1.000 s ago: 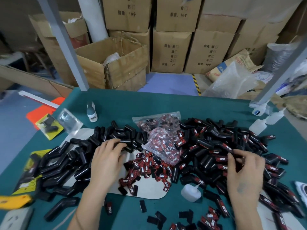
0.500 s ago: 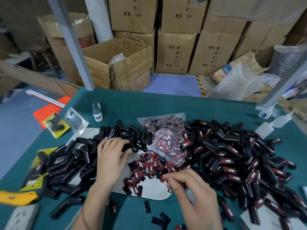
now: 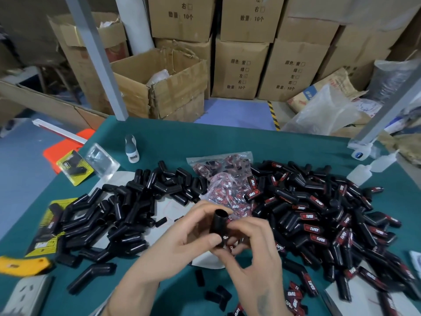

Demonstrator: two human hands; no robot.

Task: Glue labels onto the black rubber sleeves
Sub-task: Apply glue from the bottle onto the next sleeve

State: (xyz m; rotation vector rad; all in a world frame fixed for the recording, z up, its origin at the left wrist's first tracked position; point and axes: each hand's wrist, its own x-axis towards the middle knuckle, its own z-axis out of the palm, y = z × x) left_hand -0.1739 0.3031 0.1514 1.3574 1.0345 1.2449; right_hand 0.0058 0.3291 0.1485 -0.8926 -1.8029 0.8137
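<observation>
My left hand (image 3: 182,245) grips a black rubber sleeve (image 3: 219,225) upright above the table's front, its open end up. My right hand (image 3: 255,254) is against the sleeve's right side and pinches a red and black label (image 3: 227,238) at it. A pile of plain black sleeves (image 3: 118,215) lies on the left. A larger pile of sleeves with labels on them (image 3: 319,220) lies on the right. A clear bag of labels (image 3: 225,179) sits between the piles. Loose labels (image 3: 296,295) lie near the front edge.
The green table (image 3: 205,142) holds a small glue bottle (image 3: 131,148) at the back left and squeeze bottles (image 3: 362,173) at the back right. Packaged items (image 3: 75,166), a yellow tool (image 3: 22,265) and a power strip (image 3: 27,295) lie at the left. Cardboard boxes (image 3: 241,67) stand behind.
My left hand lifted a sleeve out of the left pile to the front centre. My right hand came from the label heap and met it at the sleeve with a label.
</observation>
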